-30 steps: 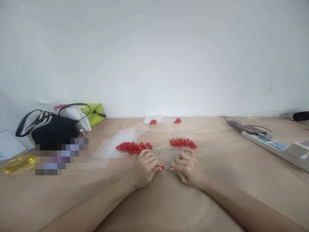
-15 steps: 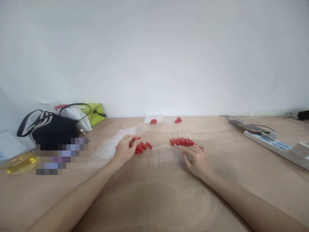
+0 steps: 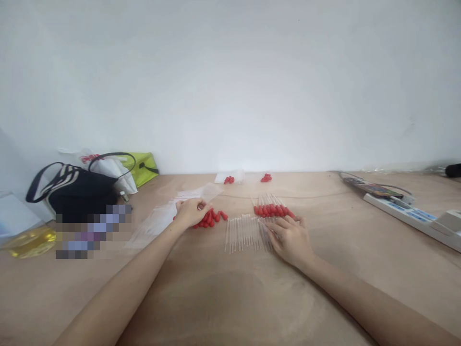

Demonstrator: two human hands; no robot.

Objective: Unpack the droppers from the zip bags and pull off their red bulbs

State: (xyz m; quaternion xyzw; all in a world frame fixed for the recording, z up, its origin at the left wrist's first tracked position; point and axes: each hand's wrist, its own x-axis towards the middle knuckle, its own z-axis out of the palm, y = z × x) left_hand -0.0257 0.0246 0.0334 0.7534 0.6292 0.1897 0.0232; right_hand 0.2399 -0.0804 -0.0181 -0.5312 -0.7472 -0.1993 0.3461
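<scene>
Above a loose pile of red rubber bulbs [image 3: 211, 218], my left hand [image 3: 192, 211] has its fingers bent together at a bulb, partly hidden by the hand. My right hand [image 3: 293, 240] is closed on a thin glass tube [image 3: 262, 220] at the right end of a row of clear glass tubes [image 3: 239, 233]. These tubes lie side by side on the table. Just behind that hand rests a row of droppers [image 3: 270, 210], glass tubes fitted with red bulbs, their bulb ends toward me.
Clear plastic bags [image 3: 154, 221] lie beneath and left of my left hand. Two small red bulb groups [image 3: 229, 180] [image 3: 266, 178] sit near the wall. A black bag [image 3: 84, 192] and yellow bottle [image 3: 30, 242] stand left; a power strip [image 3: 414, 216] and phone [image 3: 374, 187] lie right.
My left hand has turned and lowered toward the pile, and the red bulb seen at its fingertips is now mostly hidden. My right hand has shifted slightly, staying by the tubes.
</scene>
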